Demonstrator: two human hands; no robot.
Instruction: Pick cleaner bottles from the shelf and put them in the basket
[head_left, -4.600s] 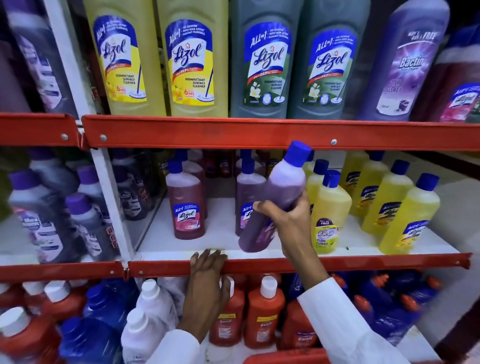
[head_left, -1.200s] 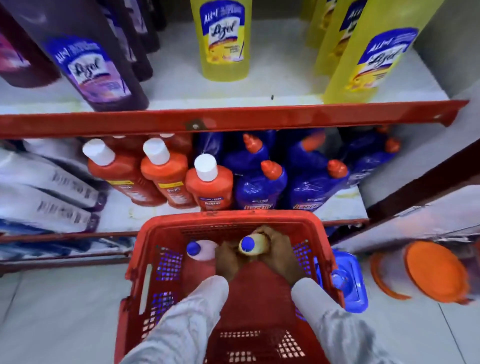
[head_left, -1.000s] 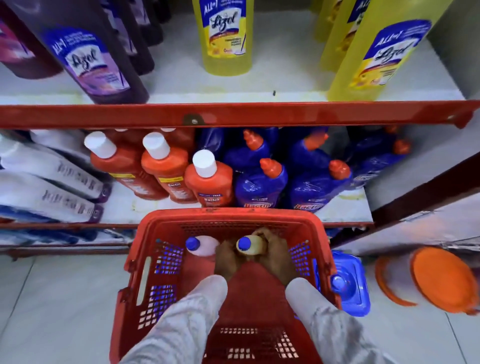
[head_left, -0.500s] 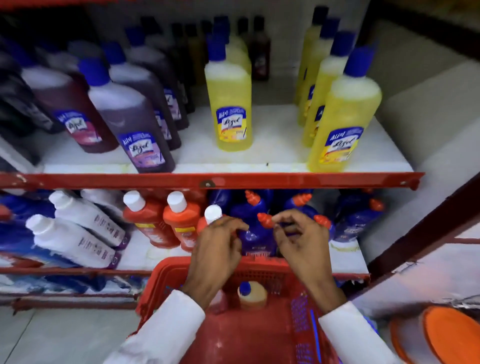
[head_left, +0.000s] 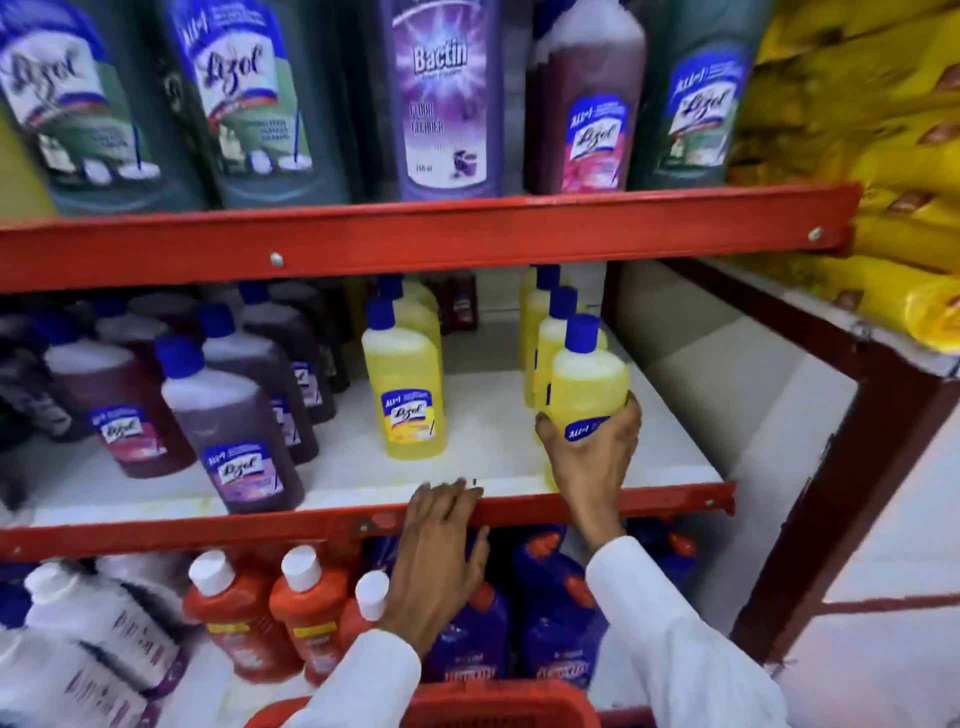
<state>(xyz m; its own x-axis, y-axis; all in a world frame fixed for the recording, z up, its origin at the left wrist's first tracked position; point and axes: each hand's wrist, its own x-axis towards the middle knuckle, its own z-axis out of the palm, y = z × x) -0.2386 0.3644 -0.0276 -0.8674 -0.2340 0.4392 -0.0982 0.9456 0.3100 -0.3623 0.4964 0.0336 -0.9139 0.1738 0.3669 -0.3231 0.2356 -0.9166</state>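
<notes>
My right hand (head_left: 589, 462) grips a yellow cleaner bottle (head_left: 587, 384) with a blue cap at the front right of the middle shelf (head_left: 483, 457). The bottle stands upright, at or just above the shelf board. My left hand (head_left: 441, 561) rests with its fingers spread on the red front rail (head_left: 208, 525) of that shelf, holding nothing. Another yellow bottle (head_left: 408, 395) stands at mid-shelf. Dark purple bottles (head_left: 239, 431) fill the left side. Only the rim of the red basket (head_left: 498, 706) shows at the bottom edge, between my sleeves.
Large green, purple and maroon bottles (head_left: 447, 98) line the top shelf. Orange bottles (head_left: 301, 613), blue bottles (head_left: 561, 623) and white bottles (head_left: 93, 639) crowd the bottom shelf. Yellow packets (head_left: 883, 156) lie on the rack to the right. A dark upright post (head_left: 852, 499) stands at the right.
Both hands left the basket and rose to the middle shelf. My right hand took hold of a yellow bottle; my left hand came to rest on the red rail. The view tilted upward.
</notes>
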